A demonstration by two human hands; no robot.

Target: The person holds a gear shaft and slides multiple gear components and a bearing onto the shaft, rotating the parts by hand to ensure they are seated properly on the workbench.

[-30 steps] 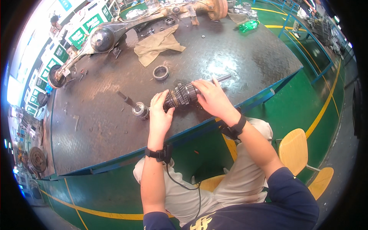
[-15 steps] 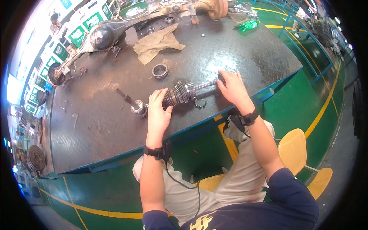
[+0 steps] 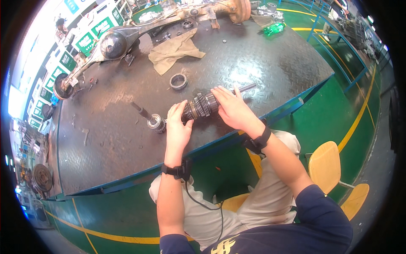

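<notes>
A transmission gear shaft (image 3: pixel 200 106) with several toothed gears lies near the table's front edge. My left hand (image 3: pixel 178 129) is closed over its left end, fingers on top and thumb on the near side. My right hand (image 3: pixel 235 111) curls over a dark gear (image 3: pixel 214 101) at the right of the stack; its fingers hide part of it. Bare shaft sticks out beyond that hand. Left of my left hand, a shorter shaft (image 3: pixel 142 111) rises at a tilt from a bearing (image 3: pixel 156 122). A toothed ring (image 3: pixel 178 81) lies behind the gear shaft.
The dark metal table (image 3: pixel 110 144) carries a brown cloth (image 3: pixel 173 53), a rusty axle housing (image 3: pixel 114 44) along the back and a green bottle (image 3: pixel 275 28) at far right. A yellow chair (image 3: pixel 325 165) stands to my right. A person's leg (image 3: pixel 326 30) shows beyond the blue frame.
My right hand has slid leftward along the shaft, from its far right end to the gear stack, bringing the dark gear with it. My left hand stays on the left end.
</notes>
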